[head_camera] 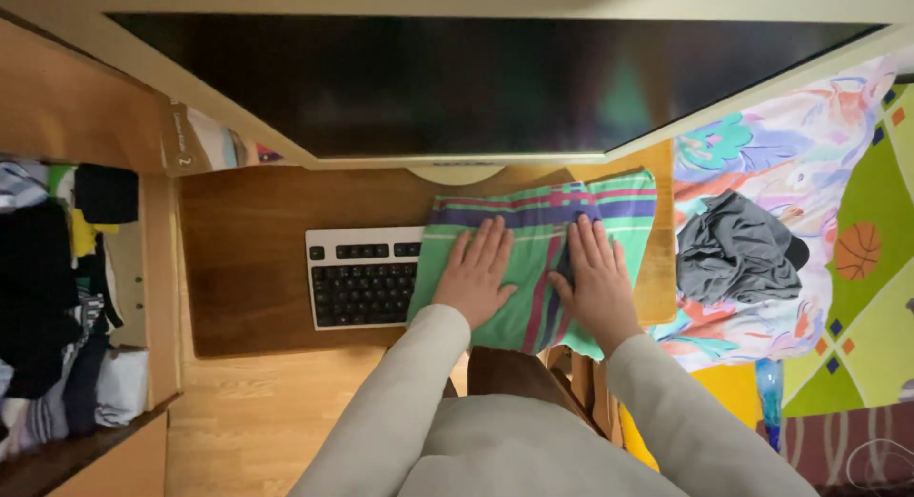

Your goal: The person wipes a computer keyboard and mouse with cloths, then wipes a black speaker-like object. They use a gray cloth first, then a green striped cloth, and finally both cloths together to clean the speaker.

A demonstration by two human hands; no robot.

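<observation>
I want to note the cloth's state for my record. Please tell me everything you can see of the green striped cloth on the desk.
The green striped cloth, seemingly soft woven fabric with purple and pink stripes, lies folded and fairly flat on the brown wooden desk. Its left part covers the right end of the white keyboard with black keys; its near edge hangs over the desk edge. The left hand and right hand press flat on it, fingers spread.

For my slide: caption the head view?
Both hands, left and right, press a green striped cloth flat over a keyboard.
</observation>
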